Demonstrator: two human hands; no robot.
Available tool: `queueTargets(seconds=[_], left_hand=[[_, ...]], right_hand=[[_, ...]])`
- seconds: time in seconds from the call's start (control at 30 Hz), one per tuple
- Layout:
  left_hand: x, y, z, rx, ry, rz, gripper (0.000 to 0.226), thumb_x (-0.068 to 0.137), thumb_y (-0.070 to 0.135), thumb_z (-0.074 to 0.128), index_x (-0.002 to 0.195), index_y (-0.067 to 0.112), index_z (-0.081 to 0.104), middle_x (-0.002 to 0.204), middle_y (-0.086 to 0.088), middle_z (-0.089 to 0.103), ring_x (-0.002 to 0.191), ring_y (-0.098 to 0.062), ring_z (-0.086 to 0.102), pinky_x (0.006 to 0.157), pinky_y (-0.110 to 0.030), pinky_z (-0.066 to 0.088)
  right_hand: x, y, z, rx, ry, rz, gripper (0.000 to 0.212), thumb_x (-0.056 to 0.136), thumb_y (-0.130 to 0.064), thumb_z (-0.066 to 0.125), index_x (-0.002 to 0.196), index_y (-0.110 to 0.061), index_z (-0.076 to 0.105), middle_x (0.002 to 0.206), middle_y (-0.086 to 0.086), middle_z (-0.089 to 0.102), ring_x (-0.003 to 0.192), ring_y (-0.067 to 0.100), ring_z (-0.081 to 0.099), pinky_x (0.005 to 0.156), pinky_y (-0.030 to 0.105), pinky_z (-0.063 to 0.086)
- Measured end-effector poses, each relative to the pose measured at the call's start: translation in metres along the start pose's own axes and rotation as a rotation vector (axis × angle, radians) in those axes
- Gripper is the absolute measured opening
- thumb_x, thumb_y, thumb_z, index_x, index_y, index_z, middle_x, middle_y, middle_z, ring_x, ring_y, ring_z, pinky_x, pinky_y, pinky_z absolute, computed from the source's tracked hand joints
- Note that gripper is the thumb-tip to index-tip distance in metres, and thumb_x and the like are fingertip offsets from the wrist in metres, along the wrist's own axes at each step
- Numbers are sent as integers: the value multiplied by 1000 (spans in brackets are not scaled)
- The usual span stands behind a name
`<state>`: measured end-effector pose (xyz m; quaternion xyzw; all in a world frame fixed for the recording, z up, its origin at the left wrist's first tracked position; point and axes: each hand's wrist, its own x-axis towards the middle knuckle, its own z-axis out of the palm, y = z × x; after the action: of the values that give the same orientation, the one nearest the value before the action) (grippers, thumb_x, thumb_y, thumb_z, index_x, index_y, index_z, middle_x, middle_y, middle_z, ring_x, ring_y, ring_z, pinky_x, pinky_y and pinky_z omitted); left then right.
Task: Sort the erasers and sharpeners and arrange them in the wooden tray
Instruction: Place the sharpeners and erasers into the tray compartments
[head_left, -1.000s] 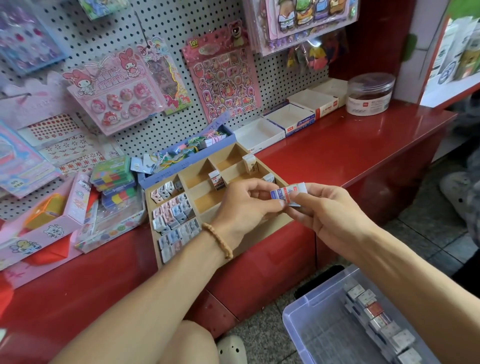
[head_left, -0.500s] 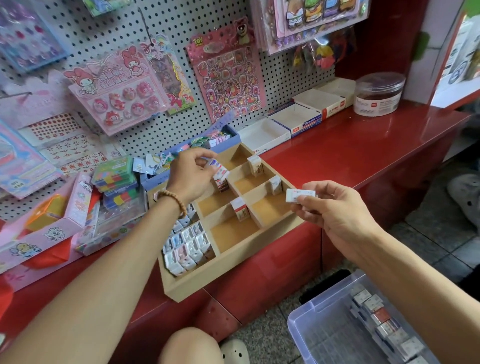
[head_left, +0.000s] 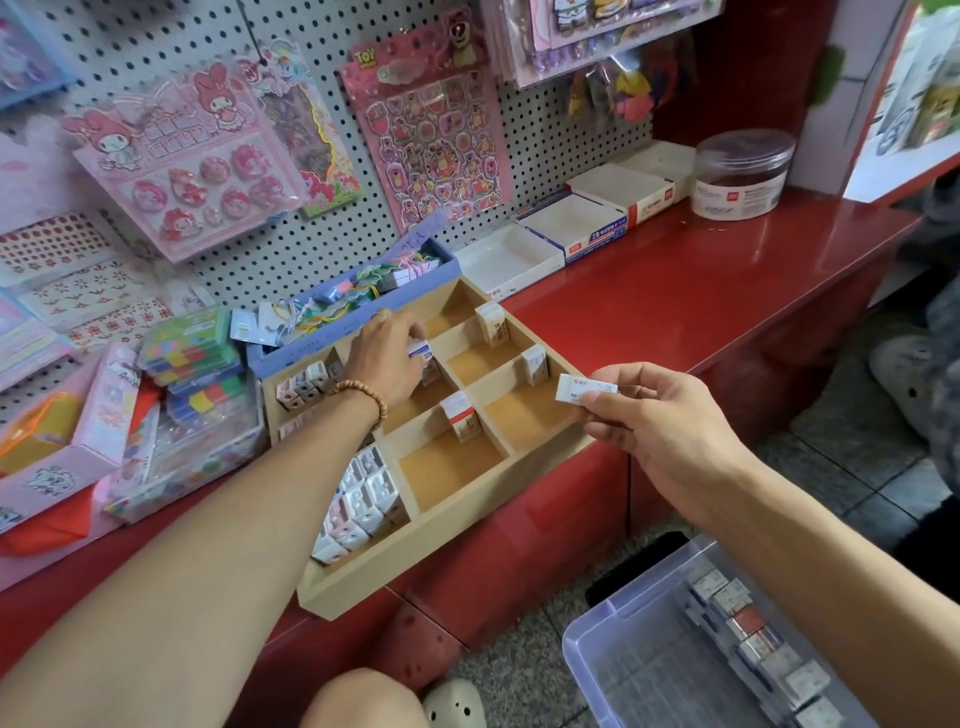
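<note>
I'm mid-sort. My left hand (head_left: 387, 358) is down in a far-middle compartment of the wooden tray (head_left: 441, 540) on the red desk (head_left: 701, 291), fingers curled round a small blue-and-white eraser (head_left: 420, 349) that I judge is being stood beside another one. My right hand (head_left: 649, 431) hovers over the tray's right edge, pinching a white eraser (head_left: 579, 388) by its end. Next comes matching that one to its compartment. My left forearm hides part of the sharpeners (head_left: 358, 504) in the left column. The labels are too small to read.
</note>
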<state>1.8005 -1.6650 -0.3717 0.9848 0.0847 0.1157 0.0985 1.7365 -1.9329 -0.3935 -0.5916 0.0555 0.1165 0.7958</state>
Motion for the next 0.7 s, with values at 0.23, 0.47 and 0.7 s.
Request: queueTargets(seconds=[0.23, 0.47, 0.7], left_hand=[[-3, -1, -4, -8, 39, 10, 31, 85, 20, 70, 113, 17, 57, 120, -6, 49, 92, -24, 58, 79, -37, 50], [-54, 84, -29, -747, -212, 241, 5, 94, 18, 64, 93, 15, 69, 88, -10, 70, 69, -11, 67, 60, -29, 54], [-64, 107, -27, -900, -287, 276, 17, 81, 3, 76, 92, 14, 72, 92, -12, 71, 75, -27, 70, 70, -34, 60]], right_hand=[[0, -2, -1, 17, -22, 17, 13, 85, -3, 75, 95, -9, 69, 85, 7, 74, 71, 14, 66, 57, 22, 51], [-2, -7, 4, 71, -26, -22, 14, 80, -6, 79, 89, -13, 71, 79, 1, 71, 61, 8, 58, 54, 22, 46], [-6, -14, -5, 85, -47, -57, 15, 77, -12, 82, 89, -13, 72, 77, 3, 66, 62, 10, 56, 56, 22, 46]])
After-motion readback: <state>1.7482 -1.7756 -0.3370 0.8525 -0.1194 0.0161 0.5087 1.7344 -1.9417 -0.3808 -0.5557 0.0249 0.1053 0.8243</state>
